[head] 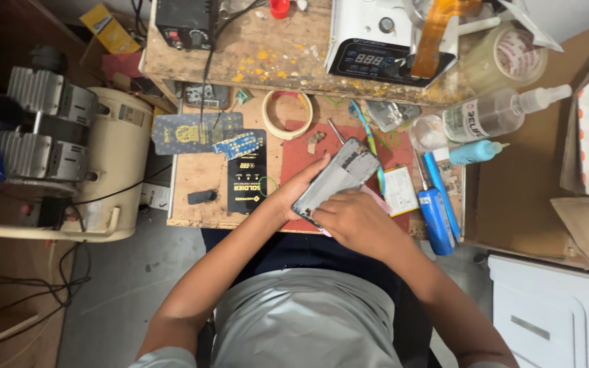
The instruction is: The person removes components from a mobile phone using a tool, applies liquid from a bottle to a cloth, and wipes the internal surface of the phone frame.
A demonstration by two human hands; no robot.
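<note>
Grey phone frame [341, 174] half-hidden under both hands.

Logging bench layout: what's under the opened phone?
Under the opened grey phone body lies a red work mat, with a pink sheet edge showing beside the right hand. The left hand steadies the phone's side. The mat directly beneath is covered.

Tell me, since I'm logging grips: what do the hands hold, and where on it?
The left hand grips the opened phone by its lower-left edge; the right hand rests on its near end.
</note>
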